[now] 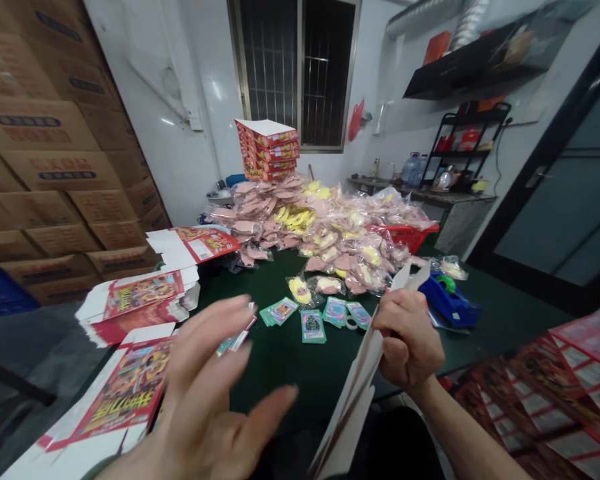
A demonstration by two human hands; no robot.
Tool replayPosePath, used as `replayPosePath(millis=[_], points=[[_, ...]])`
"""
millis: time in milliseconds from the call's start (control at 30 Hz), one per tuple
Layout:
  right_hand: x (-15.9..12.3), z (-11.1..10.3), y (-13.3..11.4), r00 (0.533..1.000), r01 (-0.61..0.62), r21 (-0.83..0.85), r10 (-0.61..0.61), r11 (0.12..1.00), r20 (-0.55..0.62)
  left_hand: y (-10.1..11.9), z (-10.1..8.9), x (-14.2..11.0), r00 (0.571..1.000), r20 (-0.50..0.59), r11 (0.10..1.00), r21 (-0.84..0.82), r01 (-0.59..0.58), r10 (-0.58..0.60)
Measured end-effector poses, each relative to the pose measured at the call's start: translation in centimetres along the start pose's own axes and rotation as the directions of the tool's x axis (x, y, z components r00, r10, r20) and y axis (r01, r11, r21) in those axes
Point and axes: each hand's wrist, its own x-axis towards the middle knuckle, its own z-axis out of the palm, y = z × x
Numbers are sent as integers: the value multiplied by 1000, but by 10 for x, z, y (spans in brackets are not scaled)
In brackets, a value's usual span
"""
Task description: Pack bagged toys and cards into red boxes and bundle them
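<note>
Carton blank [347, 400] clamped in R hand [407, 337], fingers [405, 317] together on its upper part, above desk [275, 380] front edge. Light, stiff-ish card, likely to flex; best held by long edge. L hand [203, 393] has fingers spread apart, tips just beside small card [236, 339], grip unclear. Loose cards [313, 327] mid-desk, blue tape dispenser [450, 303] near right edge, pink packets [300, 227] heaped at back, flat red cartons [125, 393] along left edge.
</note>
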Motion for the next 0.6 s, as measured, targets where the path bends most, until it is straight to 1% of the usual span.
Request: replayPosePath(millis=[33, 67, 100, 167, 200, 233, 300, 400, 433, 467, 533, 567, 600], points=[[1, 1, -2, 1000, 9, 26, -9, 1000, 11, -2, 1, 6, 998, -44, 996, -83, 38, -42], [2, 2, -5, 1000, 17, 50, -18, 999, 24, -3, 4, 13, 998, -25, 980, -191, 46, -51], [3, 4, -7, 999, 24, 75, -27, 997, 32, -2, 8, 20, 999, 34, 954, -299, 20, -11], [1, 9, -11, 999, 30, 118, -34, 993, 35, 2, 19, 31, 982, 136, 877, -478, -54, 134], [-1, 11, -12, 999, 29, 135, -33, 990, 28, 4, 23, 34, 969, 154, 846, -527, -84, 192], [-2, 12, -13, 1000, 24, 147, -26, 989, 10, 7, 27, 36, 965, 151, 826, -556, -95, 213], [-5, 14, -13, 999, -2, 161, 7, 987, -32, 9, 31, 36, 972, 122, 814, -572, -97, 202], [-6, 15, -10, 995, -71, 185, 84, 980, -60, 7, 32, 32, 980, 74, 835, -537, -117, 184], [-6, 15, -7, 991, -74, 193, 94, 978, -94, 5, 32, 31, 979, 84, 838, -534, -111, 184], [-7, 15, -3, 987, -61, 196, 88, 979, -137, 1, 31, 29, 976, 124, 837, -540, -83, 177], [-9, 12, 8, 973, -36, 159, 71, 987, -221, -9, 29, 26, 964, 233, 842, -540, 21, 126], [-11, 9, 15, 968, -40, 115, 67, 993, -242, -15, 28, 24, 960, 267, 847, -526, 76, 80], [-13, 6, 23, 967, -57, 62, 71, 996, -244, -22, 25, 21, 962, 271, 856, -502, 123, 21]])
